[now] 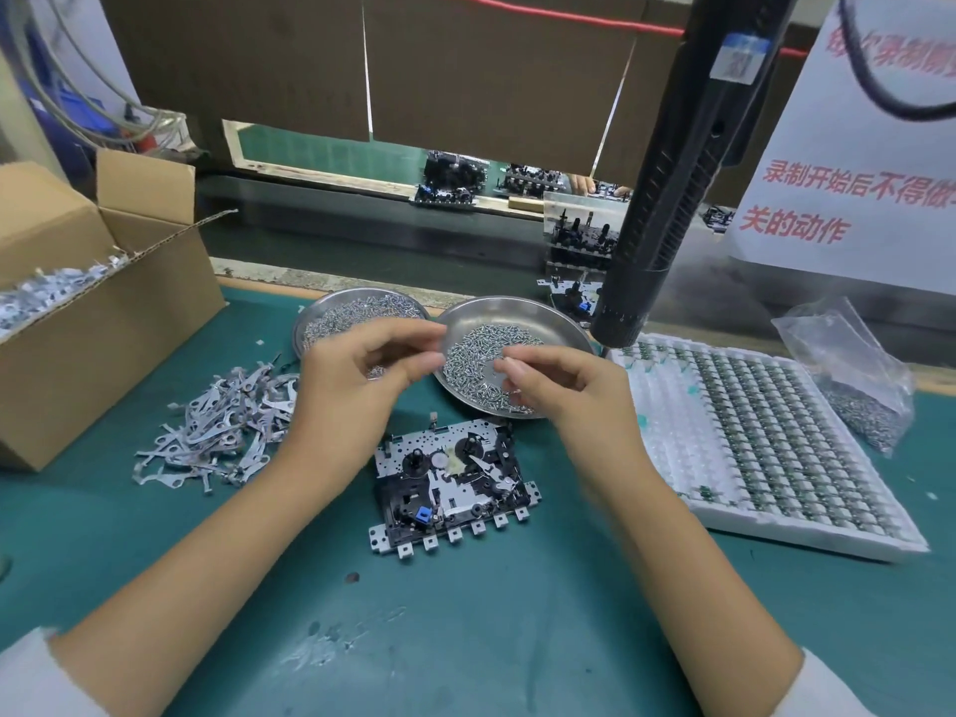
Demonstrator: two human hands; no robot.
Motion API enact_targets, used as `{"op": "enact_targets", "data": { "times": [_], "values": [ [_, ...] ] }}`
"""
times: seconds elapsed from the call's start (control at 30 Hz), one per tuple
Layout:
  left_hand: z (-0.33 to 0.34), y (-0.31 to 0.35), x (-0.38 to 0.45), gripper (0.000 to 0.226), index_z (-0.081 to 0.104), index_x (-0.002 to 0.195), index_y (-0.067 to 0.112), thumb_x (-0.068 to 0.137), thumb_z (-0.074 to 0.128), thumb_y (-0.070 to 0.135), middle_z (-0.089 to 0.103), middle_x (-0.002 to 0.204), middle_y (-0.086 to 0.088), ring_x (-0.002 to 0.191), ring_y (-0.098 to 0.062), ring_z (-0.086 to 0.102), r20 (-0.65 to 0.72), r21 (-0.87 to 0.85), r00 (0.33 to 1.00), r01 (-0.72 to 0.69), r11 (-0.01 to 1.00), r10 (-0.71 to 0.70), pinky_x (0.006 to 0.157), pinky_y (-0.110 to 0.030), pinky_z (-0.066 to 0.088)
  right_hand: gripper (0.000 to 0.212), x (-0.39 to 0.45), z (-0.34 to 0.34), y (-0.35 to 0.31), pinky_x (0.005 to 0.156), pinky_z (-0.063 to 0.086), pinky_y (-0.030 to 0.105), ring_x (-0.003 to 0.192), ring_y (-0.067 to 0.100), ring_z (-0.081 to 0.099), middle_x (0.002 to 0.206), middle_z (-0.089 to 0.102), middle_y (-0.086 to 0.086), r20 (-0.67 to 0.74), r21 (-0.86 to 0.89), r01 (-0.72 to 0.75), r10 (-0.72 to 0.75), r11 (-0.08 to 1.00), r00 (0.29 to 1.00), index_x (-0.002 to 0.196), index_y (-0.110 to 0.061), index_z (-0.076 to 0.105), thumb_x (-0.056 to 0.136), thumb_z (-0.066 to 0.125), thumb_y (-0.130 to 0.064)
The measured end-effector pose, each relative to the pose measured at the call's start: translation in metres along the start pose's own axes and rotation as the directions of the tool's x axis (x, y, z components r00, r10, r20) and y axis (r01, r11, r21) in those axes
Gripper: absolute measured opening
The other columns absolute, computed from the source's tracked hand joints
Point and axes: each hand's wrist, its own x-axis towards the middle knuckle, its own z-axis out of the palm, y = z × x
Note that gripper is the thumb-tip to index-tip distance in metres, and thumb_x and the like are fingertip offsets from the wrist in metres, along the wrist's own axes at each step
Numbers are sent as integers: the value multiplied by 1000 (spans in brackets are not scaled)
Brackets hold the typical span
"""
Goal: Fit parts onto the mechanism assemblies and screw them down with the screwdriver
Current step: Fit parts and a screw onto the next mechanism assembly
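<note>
The two forearms, in white sleeves, came in from the bottom corners over the green mat (465,639), and just beyond them lay the mechanism assembly (452,481), flat on the mat with nothing touching it. Both hands hung above it, near the right-hand steel dish of screws (538,315). It looked like the picking step, a screw being taken or sorted before any fastening. The left hand (357,377) had its fingers curled, thumb and forefinger drawn close as if pinching something small; I could not tell whether anything was in them. The right hand (561,388) reached over the dish rim, fingertips drawn together over the screws, its catch also too small to see. The screwdriver (667,199) hung untouched at the right. Next would come seating a screw on the assembly, then grasping the driver.
</note>
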Motion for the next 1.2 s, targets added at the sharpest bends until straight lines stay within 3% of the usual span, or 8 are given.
{"op": "enact_targets", "data": {
  "times": [0.17,0.4,0.63,0.83,1.07,1.2],
  "values": [
    [13,12,-14,22,70,90,23,70,72,12,73,82,11,80,-4,68,-37,-202,999,-20,979,12,77,-15,50,15,-8,11,-6,70,54,22,72,10,65,81,72,2,235,312,-188,116,931,965,86,-10,73,72,68,-14],
    [21,16,-20,20,68,84,17,67,72,9,73,76,12,75,-3,68,-112,-304,993,-52,951,19,73,-14,50,17,-17,29,-4,68,54,19,72,10,67,80,71,6,299,557,-326,182,764,937,85,-6,75,75,63,-10],
    [19,17,-21,24,72,83,26,67,73,8,73,79,10,79,-7,69,-123,-311,991,-92,946,56,76,-17,52,15,-18,30,-6,67,55,19,72,10,68,79,72,6,292,568,-332,192,753,937,80,-7,77,74,63,-10],
    [18,19,-21,23,68,86,17,68,73,5,73,81,9,80,-9,69,-94,-252,991,-117,961,96,79,-19,52,16,-17,25,-10,69,54,18,76,10,69,81,73,4,345,528,-371,207,764,916,83,-8,77,75,64,-11],
    [21,21,-23,21,69,83,13,64,72,4,73,75,10,75,-6,68,-62,-326,997,-67,943,50,74,-15,52,15,-18,23,-9,65,54,18,73,11,67,81,69,7,439,596,-516,288,615,851,84,-4,74,73,63,-3],
    [20,22,-23,21,70,86,14,66,72,5,73,78,8,76,-6,68,13,-317,998,-52,947,59,73,-15,52,26,-16,18,-9,64,54,19,74,11,65,91,64,9,464,578,-553,315,600,828,100,-3,63,73,62,-2]
  ]
}}
